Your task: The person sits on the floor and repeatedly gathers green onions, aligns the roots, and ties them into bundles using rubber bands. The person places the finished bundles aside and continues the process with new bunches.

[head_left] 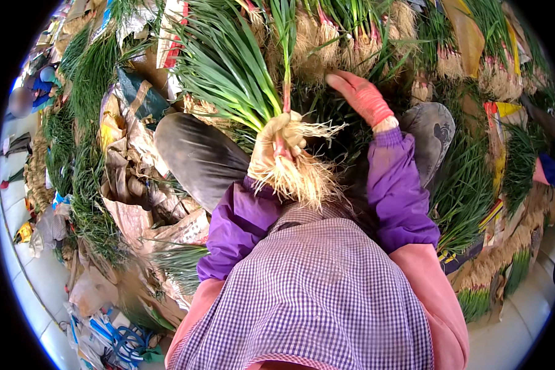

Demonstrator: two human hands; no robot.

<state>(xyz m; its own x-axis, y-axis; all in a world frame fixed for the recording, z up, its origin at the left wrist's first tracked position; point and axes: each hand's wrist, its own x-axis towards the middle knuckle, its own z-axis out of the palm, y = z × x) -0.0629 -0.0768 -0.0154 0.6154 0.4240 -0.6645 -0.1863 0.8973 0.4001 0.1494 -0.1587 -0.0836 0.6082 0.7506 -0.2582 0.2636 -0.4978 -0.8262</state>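
Observation:
My left hand (pixel 266 147), in a pale, soiled glove, is closed around a bunch of green garlic (pixel 301 180). The bunch's reddish stems and long cream roots hang over my lap, and its flat green leaves fan up to the left. One upright stalk (pixel 287 80) rises from the same grip, its roots spreading to the right. My right hand (pixel 362 100), in a red glove, hovers over dark loose leaves between my knees. Its fingers are stretched out to the left, with nothing visible in them. Beyond it lie more rooted bunches (pixel 361 46).
Heaps of green leaves (pixel 462 191) lie along the right, and more greens (pixel 92 179) on the left. Crumpled sacks (pixel 126 163) sit beside my left knee. Blue straps (pixel 126 342) and plastic scraps lie at the lower left. Another person (pixel 34 92) is at the far left.

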